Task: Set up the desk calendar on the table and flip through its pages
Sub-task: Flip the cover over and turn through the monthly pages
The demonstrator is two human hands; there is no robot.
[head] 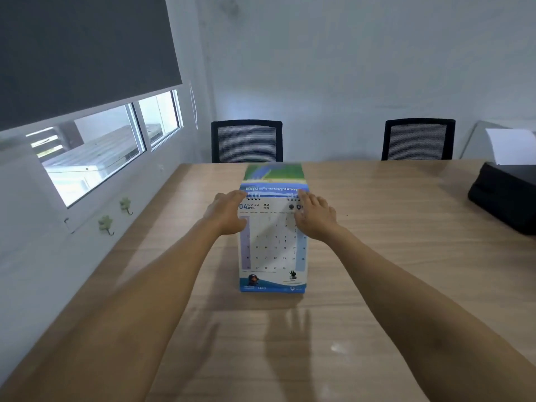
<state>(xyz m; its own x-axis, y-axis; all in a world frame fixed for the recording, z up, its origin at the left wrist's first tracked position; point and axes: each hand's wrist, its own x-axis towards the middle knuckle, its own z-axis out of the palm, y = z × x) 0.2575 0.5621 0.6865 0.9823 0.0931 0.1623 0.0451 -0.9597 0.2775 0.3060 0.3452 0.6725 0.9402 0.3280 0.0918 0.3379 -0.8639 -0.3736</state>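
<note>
We see the desk calendar (272,245) standing mid-tabletop (391,256), nearer the far edge, April facing us. Our left hand (227,211) and right hand (314,216), fingers loosely spread, flank its top binding, equally near; a blurred page tips over the back.

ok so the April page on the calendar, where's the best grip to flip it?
Probably the page's top corners, just below the spiral binding, one hand per side, coming from the front. The calendar stands tented with the binding along its top, so pages swing up and over to the back. The left hand and right hand sit there already.
</note>
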